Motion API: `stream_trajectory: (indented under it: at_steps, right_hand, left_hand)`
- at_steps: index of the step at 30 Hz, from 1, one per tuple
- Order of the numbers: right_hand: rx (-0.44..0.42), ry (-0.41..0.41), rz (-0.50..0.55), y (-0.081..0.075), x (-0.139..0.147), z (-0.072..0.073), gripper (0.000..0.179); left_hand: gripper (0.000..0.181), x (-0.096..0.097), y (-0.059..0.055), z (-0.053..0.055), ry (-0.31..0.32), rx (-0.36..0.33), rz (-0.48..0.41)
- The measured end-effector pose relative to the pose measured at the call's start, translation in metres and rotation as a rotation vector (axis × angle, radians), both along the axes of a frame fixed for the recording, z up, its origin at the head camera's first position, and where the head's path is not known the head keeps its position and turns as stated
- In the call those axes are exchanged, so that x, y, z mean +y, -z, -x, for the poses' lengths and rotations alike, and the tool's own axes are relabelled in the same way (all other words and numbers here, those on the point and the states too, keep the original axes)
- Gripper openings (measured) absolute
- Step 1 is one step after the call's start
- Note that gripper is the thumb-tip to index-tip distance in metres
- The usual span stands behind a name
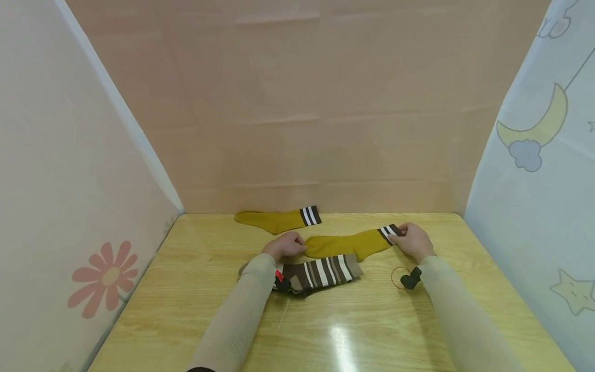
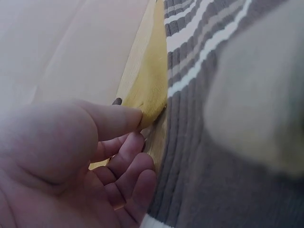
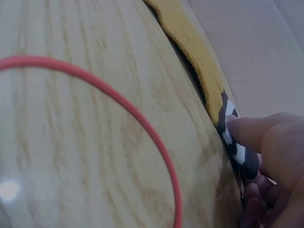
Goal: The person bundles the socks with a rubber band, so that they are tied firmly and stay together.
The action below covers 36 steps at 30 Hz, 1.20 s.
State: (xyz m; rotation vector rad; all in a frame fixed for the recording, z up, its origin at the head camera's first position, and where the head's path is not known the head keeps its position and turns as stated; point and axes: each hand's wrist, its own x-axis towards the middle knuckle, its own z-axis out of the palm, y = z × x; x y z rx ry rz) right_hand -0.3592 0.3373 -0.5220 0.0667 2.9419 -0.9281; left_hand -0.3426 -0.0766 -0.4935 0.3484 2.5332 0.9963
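Note:
A mustard sock (image 1: 344, 245) with a dark cuff and white stripes is stretched between both hands. My left hand (image 1: 285, 245) pinches its toe end between thumb and fingers, as the left wrist view shows at the yellow toe (image 2: 151, 90). At the other end, my right hand (image 1: 415, 242) grips the striped cuff (image 3: 233, 137) with the thumb on top. Nearer to me lies a brown sock (image 1: 321, 274) with white and tan stripes, partly covered by my left wrist and sleeve. It touches or slightly overlaps the mustard sock's lower edge; I cannot tell which.
A second mustard sock (image 1: 274, 219) lies flat at the back edge of the wooden table (image 1: 362, 320). A tan backdrop (image 1: 321, 119) rises behind, with pale printed panels on both sides. A red loop (image 3: 137, 116) hangs by the right wrist camera.

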Motion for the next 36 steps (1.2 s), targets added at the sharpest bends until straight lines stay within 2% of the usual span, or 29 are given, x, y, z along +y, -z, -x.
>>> stream_trajectory:
  at_steps: [5, 10, 17, 24, 29, 36]
  right_hand:
    - [0.002, -0.012, -0.003, 0.0007, 0.0003, 0.0023, 0.062]
    - [0.023, -0.01, -0.012, 0.0048, 0.0015, 0.0019, 0.057]
    - [0.022, -0.032, -0.036, 0.004, -0.0012, 0.0027, 0.048]
    - [0.022, -0.042, -0.036, 0.0031, -0.0018, 0.0053, 0.051]
    - [0.029, -0.032, 0.01, 0.0029, -0.0012, 0.0046, 0.047]
    - [0.038, 0.008, 0.134, 0.0033, -0.0022, 0.0061, 0.051]
  left_hand:
    - [0.014, -0.0023, -0.0005, -0.001, -0.007, -0.002, -0.001]
    - [0.015, -0.0021, -0.0001, -0.0027, -0.005, 0.005, 0.006]
    - [0.012, -0.002, 0.002, -0.0036, -0.027, -0.001, -0.028]
    - [0.011, -0.001, 0.0031, -0.0034, -0.032, 0.016, -0.031]
    - [0.01, 0.0005, 0.0014, -0.006, -0.043, 0.023, -0.014]
    - [0.012, -0.0007, 0.0001, -0.0067, -0.039, 0.022, -0.018]
